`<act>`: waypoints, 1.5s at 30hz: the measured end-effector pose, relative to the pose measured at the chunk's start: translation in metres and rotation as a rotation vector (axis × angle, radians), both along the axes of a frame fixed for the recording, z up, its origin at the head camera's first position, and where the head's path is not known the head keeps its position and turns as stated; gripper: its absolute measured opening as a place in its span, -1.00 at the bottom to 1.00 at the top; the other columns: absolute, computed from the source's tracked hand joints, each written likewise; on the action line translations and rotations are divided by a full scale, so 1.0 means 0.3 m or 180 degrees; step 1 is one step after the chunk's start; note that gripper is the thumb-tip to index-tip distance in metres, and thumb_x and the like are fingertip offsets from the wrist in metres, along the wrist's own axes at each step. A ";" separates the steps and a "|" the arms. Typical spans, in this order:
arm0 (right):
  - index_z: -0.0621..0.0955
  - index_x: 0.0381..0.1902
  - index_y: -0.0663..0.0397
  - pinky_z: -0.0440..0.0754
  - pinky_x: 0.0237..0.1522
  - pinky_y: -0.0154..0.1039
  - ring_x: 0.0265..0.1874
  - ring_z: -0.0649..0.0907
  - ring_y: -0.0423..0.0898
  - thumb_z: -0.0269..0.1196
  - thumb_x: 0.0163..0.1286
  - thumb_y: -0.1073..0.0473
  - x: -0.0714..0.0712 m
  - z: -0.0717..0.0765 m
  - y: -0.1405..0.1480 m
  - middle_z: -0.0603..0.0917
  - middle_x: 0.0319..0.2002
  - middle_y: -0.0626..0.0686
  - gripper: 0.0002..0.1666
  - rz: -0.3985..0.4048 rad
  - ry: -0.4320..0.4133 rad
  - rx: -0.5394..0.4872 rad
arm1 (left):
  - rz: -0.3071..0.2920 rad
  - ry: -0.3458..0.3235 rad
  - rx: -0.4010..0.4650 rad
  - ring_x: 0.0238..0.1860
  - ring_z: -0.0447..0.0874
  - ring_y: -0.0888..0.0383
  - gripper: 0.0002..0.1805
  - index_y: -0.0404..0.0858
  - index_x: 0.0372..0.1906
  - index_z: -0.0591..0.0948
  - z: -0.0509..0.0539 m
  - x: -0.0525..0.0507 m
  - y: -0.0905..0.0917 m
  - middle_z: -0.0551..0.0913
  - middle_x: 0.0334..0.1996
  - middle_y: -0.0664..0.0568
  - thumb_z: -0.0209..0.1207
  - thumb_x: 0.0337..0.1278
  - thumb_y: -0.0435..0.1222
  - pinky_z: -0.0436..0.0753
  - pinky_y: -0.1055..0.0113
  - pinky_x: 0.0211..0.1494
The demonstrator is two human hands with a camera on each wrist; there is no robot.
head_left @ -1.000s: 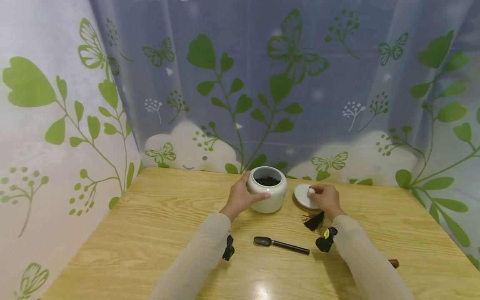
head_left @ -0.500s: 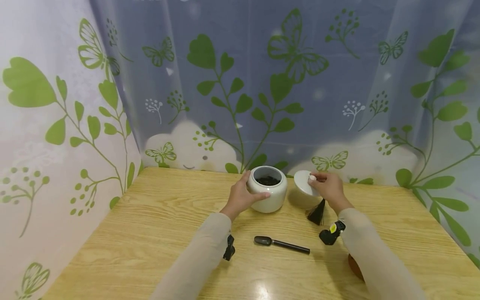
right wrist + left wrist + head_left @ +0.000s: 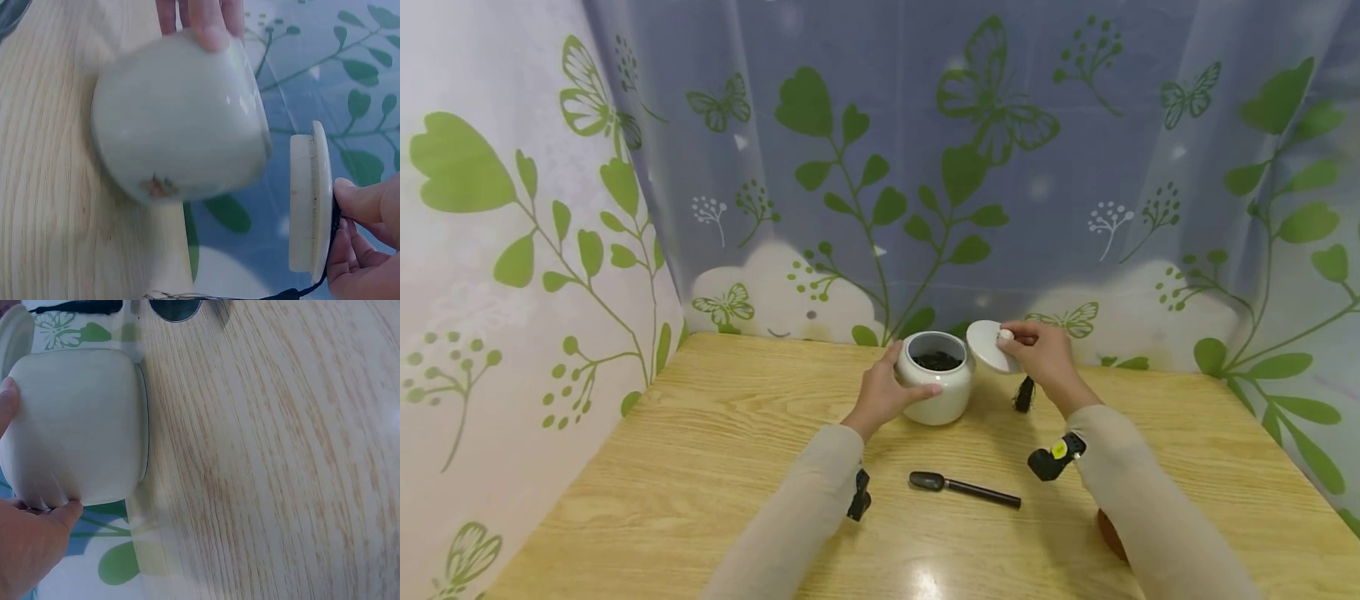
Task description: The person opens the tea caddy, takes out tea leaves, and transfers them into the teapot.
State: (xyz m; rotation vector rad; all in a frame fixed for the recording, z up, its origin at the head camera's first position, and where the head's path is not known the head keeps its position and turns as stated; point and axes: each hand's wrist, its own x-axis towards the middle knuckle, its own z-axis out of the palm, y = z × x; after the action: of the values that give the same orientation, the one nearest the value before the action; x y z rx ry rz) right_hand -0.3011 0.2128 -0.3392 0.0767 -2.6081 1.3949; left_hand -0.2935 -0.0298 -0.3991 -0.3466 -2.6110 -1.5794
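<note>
A white ceramic jar point(image 3: 936, 404) with dark leaf-like contents point(image 3: 937, 361) stands upright near the table's back edge. My left hand point(image 3: 883, 392) grips its left side, thumb across the front; the left wrist view shows fingertips on the jar point(image 3: 75, 425). To the right of the jar, my right hand point(image 3: 1045, 358) pinches the knob of the round white lid point(image 3: 988, 346). The lid hangs tilted in the air, close to the jar's rim, and a black tassel point(image 3: 1023, 395) dangles from it. In the right wrist view the lid point(image 3: 303, 200) shows edge-on, apart from the jar.
A black scoop point(image 3: 966, 487) with a long handle lies in front of the jar on the wooden table point(image 3: 700, 467). A reddish-brown object point(image 3: 1108, 533) is partly hidden under my right sleeve. A patterned curtain point(image 3: 850, 208) hangs right behind the table.
My right hand has lifted the lid off the table and carried it up and leftward to the jar's rim, the tassel hanging below. The left hand and jar have stayed put.
</note>
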 end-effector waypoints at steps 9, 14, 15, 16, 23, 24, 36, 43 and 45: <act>0.60 0.11 0.26 0.66 -0.24 -0.28 -0.07 0.62 0.09 0.25 0.35 0.23 -0.010 0.025 -0.097 0.62 0.00 0.30 -0.61 0.0211 0.0011 -0.0029 | 0.0005 -0.0046 -0.0019 0.38 0.25 -0.12 0.15 -0.28 0.49 0.11 -0.003 -0.005 0.004 0.26 0.40 -0.18 0.48 -0.17 -0.01 0.33 0.04 0.37; 0.64 0.07 0.23 0.67 -0.23 -0.21 -0.12 0.64 0.08 0.28 0.33 0.21 -0.024 0.031 -0.150 0.67 -0.06 0.26 -0.63 0.0249 0.0122 0.0136 | 0.0000 -0.0092 -0.0031 0.39 0.22 -0.13 0.15 -0.27 0.50 0.09 -0.004 -0.004 0.003 0.21 0.43 -0.18 0.47 -0.15 0.00 0.31 0.03 0.39; 0.65 0.06 0.22 0.67 -0.22 -0.19 -0.13 0.64 0.07 0.28 0.33 0.21 -0.027 0.031 -0.161 0.68 -0.07 0.26 -0.64 0.0259 0.0146 0.0172 | -0.0001 -0.0094 -0.0035 0.40 0.21 -0.13 0.15 -0.28 0.50 0.08 -0.003 -0.003 0.002 0.20 0.43 -0.18 0.47 -0.15 0.00 0.31 0.02 0.38; 0.65 0.05 0.21 0.67 -0.21 -0.17 -0.14 0.64 0.07 0.29 0.33 0.20 -0.029 0.032 -0.172 0.68 -0.08 0.24 -0.64 0.0256 0.0143 0.0203 | -0.0001 -0.0098 -0.0047 0.40 0.20 -0.13 0.15 -0.27 0.50 0.08 -0.004 -0.002 0.002 0.19 0.43 -0.17 0.46 -0.14 0.01 0.30 0.02 0.39; 0.66 0.03 0.20 0.65 -0.16 -0.10 -0.13 0.65 0.07 0.30 0.32 0.20 -0.047 0.026 -0.221 0.70 -0.10 0.21 -0.65 0.0284 0.0178 0.0435 | -0.0009 -0.0114 -0.0094 0.41 0.19 -0.12 0.15 -0.25 0.51 0.06 -0.003 0.001 0.003 0.17 0.44 -0.16 0.44 -0.12 0.03 0.32 0.01 0.37; 0.67 0.03 0.21 0.65 -0.15 -0.10 -0.13 0.66 0.07 0.30 0.31 0.20 -0.049 0.026 -0.225 0.70 -0.10 0.21 -0.65 0.0290 0.0196 0.0460 | -0.0014 -0.0108 -0.0082 0.40 0.19 -0.13 0.14 -0.26 0.51 0.06 -0.003 0.000 0.003 0.18 0.44 -0.17 0.44 -0.12 0.03 0.32 0.00 0.37; 0.66 0.05 0.18 0.66 -0.17 -0.10 -0.13 0.65 0.06 0.30 0.31 0.19 -0.053 0.032 -0.257 0.68 -0.11 0.20 -0.64 0.0378 0.0159 0.0537 | -0.0055 -0.0099 -0.0033 0.40 0.21 -0.14 0.13 -0.26 0.50 0.08 -0.002 -0.005 -0.004 0.19 0.44 -0.17 0.43 -0.11 0.03 0.33 -0.02 0.36; 0.66 0.06 0.18 0.66 -0.20 -0.12 -0.16 0.64 0.05 0.30 0.32 0.20 -0.038 0.025 -0.274 0.68 -0.14 0.19 -0.64 0.0439 0.0132 0.0544 | -0.0071 -0.0115 -0.0044 0.34 0.31 -0.14 0.13 -0.26 0.50 0.08 0.003 -0.005 -0.001 0.27 0.40 -0.18 0.44 -0.11 0.02 0.39 0.00 0.32; 0.66 0.05 0.19 0.66 -0.21 -0.12 -0.18 0.64 0.04 0.30 0.31 0.20 -0.036 0.025 -0.275 0.68 -0.16 0.19 -0.64 0.0458 0.0157 0.0563 | -0.0077 -0.0105 -0.0034 0.32 0.33 -0.13 0.13 -0.26 0.50 0.07 0.003 -0.005 0.001 0.28 0.39 -0.18 0.44 -0.11 0.01 0.40 0.00 0.31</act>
State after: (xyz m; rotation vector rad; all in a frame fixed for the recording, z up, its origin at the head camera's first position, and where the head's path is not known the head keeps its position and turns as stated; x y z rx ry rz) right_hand -0.3119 0.1302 -0.3317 0.3245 -2.7254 1.1834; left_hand -0.2950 -0.0295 -0.3983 -0.3569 -2.6507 -1.5926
